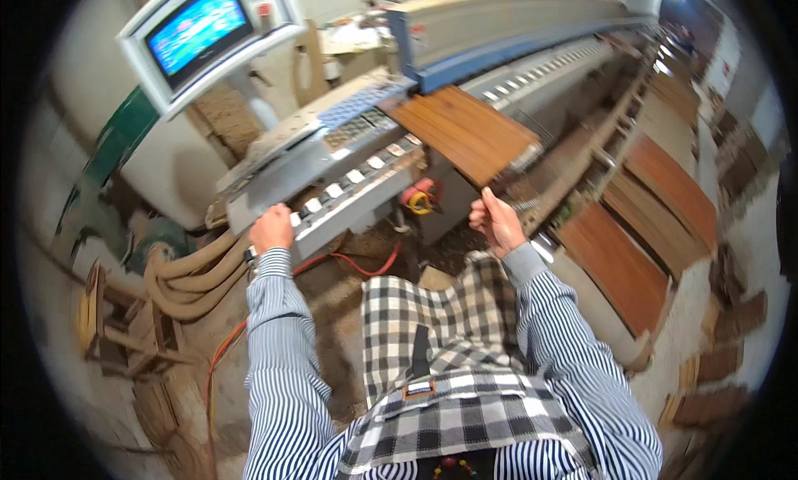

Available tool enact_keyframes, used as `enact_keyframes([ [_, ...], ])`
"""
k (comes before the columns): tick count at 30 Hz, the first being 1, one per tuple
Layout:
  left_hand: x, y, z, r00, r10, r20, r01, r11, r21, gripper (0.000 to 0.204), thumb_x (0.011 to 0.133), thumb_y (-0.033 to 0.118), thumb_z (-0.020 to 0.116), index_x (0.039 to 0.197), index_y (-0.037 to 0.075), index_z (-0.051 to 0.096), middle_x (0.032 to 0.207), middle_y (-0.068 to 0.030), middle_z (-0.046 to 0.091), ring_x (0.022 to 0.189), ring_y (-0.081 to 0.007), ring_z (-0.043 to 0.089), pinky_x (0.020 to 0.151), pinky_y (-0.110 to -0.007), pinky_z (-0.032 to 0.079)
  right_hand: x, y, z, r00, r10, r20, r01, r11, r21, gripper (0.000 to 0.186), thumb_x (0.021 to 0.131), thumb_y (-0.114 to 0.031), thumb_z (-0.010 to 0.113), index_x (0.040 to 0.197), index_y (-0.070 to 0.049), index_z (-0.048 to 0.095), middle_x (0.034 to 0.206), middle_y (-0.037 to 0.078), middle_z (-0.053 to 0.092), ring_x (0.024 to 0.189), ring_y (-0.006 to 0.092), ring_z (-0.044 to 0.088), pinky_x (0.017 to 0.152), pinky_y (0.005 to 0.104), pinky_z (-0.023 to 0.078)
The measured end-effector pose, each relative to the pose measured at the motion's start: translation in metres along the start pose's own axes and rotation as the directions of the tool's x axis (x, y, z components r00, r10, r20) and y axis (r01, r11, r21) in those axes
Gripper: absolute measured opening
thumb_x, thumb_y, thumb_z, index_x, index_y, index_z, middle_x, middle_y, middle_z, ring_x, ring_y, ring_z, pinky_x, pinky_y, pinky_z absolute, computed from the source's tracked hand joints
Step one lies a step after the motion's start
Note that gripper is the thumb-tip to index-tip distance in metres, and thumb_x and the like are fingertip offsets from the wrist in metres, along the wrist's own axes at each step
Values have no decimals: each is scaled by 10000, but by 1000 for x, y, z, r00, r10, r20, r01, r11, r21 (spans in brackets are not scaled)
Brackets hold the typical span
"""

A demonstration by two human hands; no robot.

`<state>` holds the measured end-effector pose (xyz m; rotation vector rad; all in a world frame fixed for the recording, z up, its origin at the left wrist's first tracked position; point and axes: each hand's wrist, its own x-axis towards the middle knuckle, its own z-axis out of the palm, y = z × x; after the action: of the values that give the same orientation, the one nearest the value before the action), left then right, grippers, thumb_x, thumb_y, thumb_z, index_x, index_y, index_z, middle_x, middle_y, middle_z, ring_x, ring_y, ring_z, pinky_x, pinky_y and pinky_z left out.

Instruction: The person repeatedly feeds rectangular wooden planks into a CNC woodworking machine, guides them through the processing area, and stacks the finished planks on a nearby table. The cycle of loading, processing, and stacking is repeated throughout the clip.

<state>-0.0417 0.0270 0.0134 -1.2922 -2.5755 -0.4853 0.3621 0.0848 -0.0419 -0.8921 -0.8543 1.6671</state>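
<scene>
Two grips, closed or not I couldn't tell; left hand (pixel 273 228) at the rail (pixel 357 204), right hand (pixel 499 224) beside the board (pixel 465 131); feeding seemingly wanted steady guidance.

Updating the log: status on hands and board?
Left hand at machine rail. Right hand at near corner of brown board, touch unclear. Red hose below.

No words or numbers could be made out. The lit screen (pixel 199 35) showed a mostly blue display with colourful patches, its lettering too blurred to read. A small dark label with an orange border (pixel 419 389) sat on the checked apron (pixel 449 314), its print too small, and a faint reddish mark (pixel 418 34) stood on the end of the long machine (pixel 515 35).
</scene>
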Motion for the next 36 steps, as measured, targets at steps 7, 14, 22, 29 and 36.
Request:
enact_keyframes([
  [7,-4,-20,-1,1000,13,11,-13,1000,13,501,885,431,296,954,78,644,925,-202,628,860,-413,586,755,-513,446,-129,37,-145,934,-208,-292,65,899,-433,453,909,-130,487,1325,-20,348,789,97,622,663,126,581,602,253,490],
  [14,0,-8,3,998,56,29,-58,996,61,467,893,418,327,958,88,651,916,-199,629,832,-415,578,718,-518,435,-288,7,-282,366,-462,-808,-405,702,-586,604,909,-194,451,1435,-161,157,683,92,614,607,160,587,579,324,478],
  [22,2,-9,3,999,33,41,-35,999,38,482,894,430,320,961,84,649,905,-200,631,829,-415,578,721,-518,435,-298,16,-287,377,-558,-739,-510,540,-669,467,911,-355,477,1316,-127,431,765,98,638,681,157,612,629,331,474],
  [29,1,-11,4,998,53,19,-53,998,36,480,889,430,326,961,85,652,892,-207,631,829,-417,578,722,-516,435,-257,20,-250,389,-35,-921,90,996,0,381,858,-300,609,1079,-7,505,825,68,614,668,139,593,631,292,518],
  [36,1,-8,1,999,33,17,-33,999,4,468,881,410,322,940,76,645,921,-210,623,859,-410,583,745,-511,440,-229,44,-248,748,139,-649,184,896,403,295,823,-143,617,1082,-28,537,948,134,643,770,206,632,689,360,539],
])
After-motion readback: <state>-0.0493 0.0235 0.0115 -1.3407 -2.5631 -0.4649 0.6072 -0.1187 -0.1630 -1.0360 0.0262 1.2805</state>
